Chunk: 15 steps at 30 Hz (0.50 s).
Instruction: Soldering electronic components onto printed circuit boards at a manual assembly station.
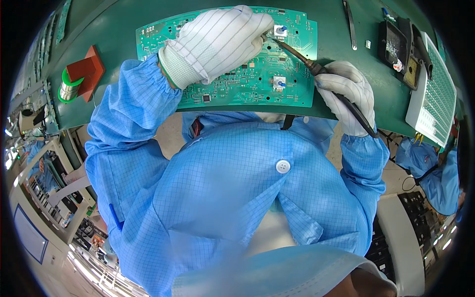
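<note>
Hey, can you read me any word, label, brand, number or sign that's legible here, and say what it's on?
No text can be read.
Green circuit board: fine pale markings, too small to read.
Square black chip: too small to tell whether it is marked.
Soldering iron: no lettering can be made out.
Solder spool: no readable print.
Blue-edged panel, lower left: too blurred to tell.

tweezers (pixel 350 24) on grn table (pixel 116 34), wht tray (pixel 418 101), co-wkr (pixel 418 157)

White pinstriped gloves (pixel 349 81) cover both hands (pixel 220 42) below blue checked sleeves (pixel 131 106).
</note>
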Motion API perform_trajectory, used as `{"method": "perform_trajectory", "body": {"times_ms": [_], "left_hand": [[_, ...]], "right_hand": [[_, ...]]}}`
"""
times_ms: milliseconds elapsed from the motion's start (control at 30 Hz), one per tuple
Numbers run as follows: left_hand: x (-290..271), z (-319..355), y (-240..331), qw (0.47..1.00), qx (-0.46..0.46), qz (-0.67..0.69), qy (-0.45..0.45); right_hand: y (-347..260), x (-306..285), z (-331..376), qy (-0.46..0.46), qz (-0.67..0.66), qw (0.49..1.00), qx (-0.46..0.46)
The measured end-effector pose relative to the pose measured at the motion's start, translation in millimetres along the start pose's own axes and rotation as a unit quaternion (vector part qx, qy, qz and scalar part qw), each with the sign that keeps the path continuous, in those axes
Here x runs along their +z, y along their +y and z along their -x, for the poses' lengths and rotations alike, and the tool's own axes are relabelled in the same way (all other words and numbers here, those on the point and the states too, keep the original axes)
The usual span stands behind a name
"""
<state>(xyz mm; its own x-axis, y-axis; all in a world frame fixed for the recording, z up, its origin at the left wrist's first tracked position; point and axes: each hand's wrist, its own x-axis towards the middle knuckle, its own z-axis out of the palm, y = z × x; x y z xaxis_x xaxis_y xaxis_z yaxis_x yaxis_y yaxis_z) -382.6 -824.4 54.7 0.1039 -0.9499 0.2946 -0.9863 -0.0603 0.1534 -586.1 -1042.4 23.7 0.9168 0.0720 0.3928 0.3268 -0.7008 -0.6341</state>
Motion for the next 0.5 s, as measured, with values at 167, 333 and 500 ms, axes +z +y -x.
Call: {"method": "perform_trajectory", "body": {"times_ms": [167,333,500], "left_hand": [[-2,1,1,0.999,-0.025,0.006,-0.033],[-3,-2,4,0.999,-0.027,-0.021,-0.026],[-18,-5,4,0.996,-0.057,0.049,-0.05]], "right_hand": [[-1,-2,2,0.012,-0.007,1.0,0.019],[-1,-4,2,0.026,-0.012,0.999,0.028],[2,-12,9,0.084,-0.072,0.993,0.041]]}}
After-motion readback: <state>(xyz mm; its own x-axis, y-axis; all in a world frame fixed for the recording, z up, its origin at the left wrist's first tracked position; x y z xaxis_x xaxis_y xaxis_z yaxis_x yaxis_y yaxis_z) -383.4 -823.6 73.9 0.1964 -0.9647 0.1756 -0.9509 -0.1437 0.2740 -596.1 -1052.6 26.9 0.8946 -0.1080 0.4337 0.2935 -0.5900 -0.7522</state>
